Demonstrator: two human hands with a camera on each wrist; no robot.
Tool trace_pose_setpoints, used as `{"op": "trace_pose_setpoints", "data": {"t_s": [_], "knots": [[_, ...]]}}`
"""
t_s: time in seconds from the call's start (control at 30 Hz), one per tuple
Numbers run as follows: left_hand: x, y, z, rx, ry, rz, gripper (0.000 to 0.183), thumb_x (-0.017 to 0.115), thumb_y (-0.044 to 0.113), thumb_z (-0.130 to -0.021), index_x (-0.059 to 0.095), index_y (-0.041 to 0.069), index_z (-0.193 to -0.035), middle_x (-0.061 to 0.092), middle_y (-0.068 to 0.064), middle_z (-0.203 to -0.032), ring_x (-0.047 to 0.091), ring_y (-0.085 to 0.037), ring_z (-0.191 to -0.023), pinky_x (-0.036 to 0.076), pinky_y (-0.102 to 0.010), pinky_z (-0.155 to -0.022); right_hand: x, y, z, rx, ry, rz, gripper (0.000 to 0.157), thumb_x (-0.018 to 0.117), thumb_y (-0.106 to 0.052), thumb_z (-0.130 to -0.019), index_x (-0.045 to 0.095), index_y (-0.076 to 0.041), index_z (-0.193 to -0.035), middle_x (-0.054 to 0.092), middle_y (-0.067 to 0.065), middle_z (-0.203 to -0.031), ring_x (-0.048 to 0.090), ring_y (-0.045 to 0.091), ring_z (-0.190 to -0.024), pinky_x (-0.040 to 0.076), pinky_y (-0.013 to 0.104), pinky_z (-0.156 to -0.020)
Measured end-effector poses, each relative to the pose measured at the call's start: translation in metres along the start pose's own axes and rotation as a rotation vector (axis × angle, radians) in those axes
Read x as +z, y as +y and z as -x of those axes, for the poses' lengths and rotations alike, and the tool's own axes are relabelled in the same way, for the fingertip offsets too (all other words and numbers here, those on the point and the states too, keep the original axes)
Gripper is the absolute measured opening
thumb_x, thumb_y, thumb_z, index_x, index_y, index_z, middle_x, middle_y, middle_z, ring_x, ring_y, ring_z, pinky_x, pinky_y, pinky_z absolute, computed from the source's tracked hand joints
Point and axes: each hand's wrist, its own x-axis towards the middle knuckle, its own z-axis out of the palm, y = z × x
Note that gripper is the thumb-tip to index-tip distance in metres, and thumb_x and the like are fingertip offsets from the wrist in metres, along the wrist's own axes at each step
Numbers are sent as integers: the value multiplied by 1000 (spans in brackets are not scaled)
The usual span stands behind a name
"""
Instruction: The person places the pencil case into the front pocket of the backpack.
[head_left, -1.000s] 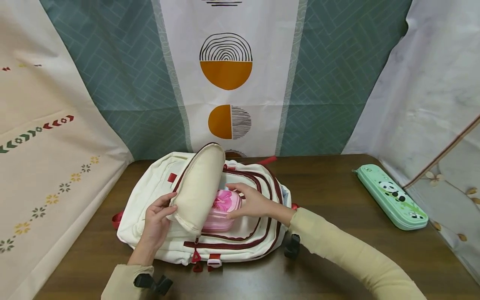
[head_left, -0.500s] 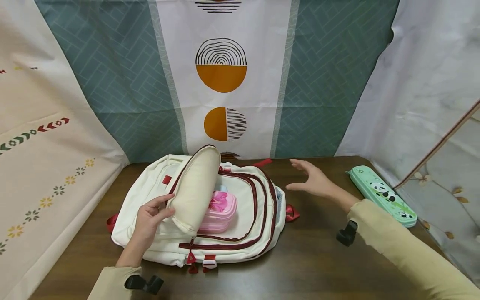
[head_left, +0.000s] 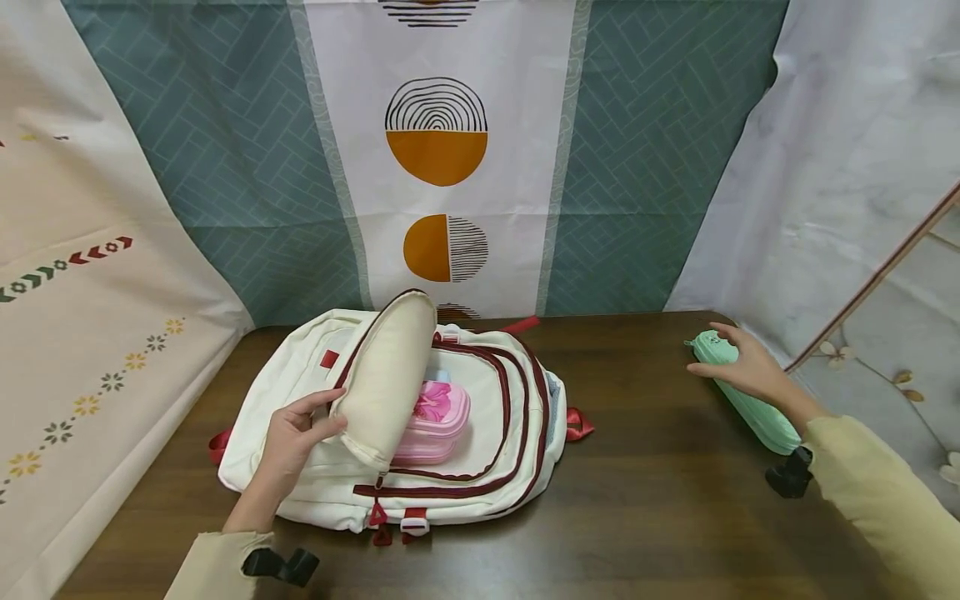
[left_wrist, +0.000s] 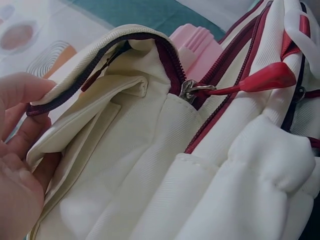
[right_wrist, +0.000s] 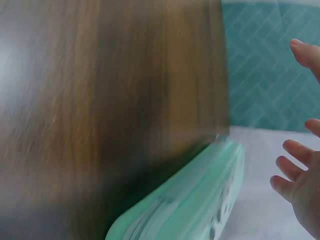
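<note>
A white backpack [head_left: 300, 467] with dark red zippers lies on the table. My left hand [head_left: 288, 446] pinches the edge of its cream front flap [head_left: 393, 375], holding it folded back; in the left wrist view the zippered edge [left_wrist: 65, 92] runs between thumb and fingers. Inside the unzipped compartment sits a pink case [head_left: 435, 421] with a pink bow picture on its lid. On the right, my right hand [head_left: 750, 367] hovers over a mint green pencil case [head_left: 768, 425], fingers and thumb spread apart with nothing between them. The hand covers much of its panda print.
The brown wooden table [head_left: 630, 500] stretches between backpack and pencil case. Hanging cloths, one patterned teal and white [head_left: 645, 167], enclose the back and sides. Red zipper pulls [head_left: 377, 512] and a red strap [head_left: 577, 423] stick out from the backpack.
My right hand has let go of the pink case, leaving it in the backpack, and moved right to above the green pencil case. The left hand keeps its hold on the flap.
</note>
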Motion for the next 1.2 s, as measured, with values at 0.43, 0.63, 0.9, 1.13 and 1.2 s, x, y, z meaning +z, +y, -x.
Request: {"op": "trace_pose_setpoints", "data": {"t_s": [0.43,0.63,0.9,1.13,1.2], "knots": [[0,-2,4,16,17,8,41,57,-16,-78,70,15,-102,63,11,-103,50,0,-96,47,-13,-65,-6,41,20,79,4,162,100,68,-45,-75,16,13,-138,24,40,-133,22,57,-117,24,67,-86],[0,-3,3,27,-3,19,41,56,-17,-78,69,13,-103,63,10,-106,47,-1,-108,46,-13,-70,-3,64,37,101,11,186,101,70,-43,-73,19,18,-134,26,45,-127,25,59,-113,26,66,-85],[0,-3,4,21,12,11,42,57,-16,-78,69,15,-103,62,11,-106,49,0,-103,47,-13,-67,1,82,56,96,84,178,93,75,-34,-68,29,25,-124,37,45,-114,38,55,-100,33,60,-79],[2,-4,2,36,15,18,41,57,-17,-77,69,12,-104,63,8,-104,50,-2,-103,47,-13,-68,5,86,67,170,66,129,94,69,-36,-75,21,26,-127,32,47,-117,37,55,-101,34,60,-79],[2,-4,2,37,14,16,41,57,-17,-77,69,12,-103,63,9,-104,50,-2,-102,47,-13,-68,6,85,69,177,72,121,92,68,-36,-76,22,25,-126,35,45,-115,40,52,-98,36,57,-76]]}}
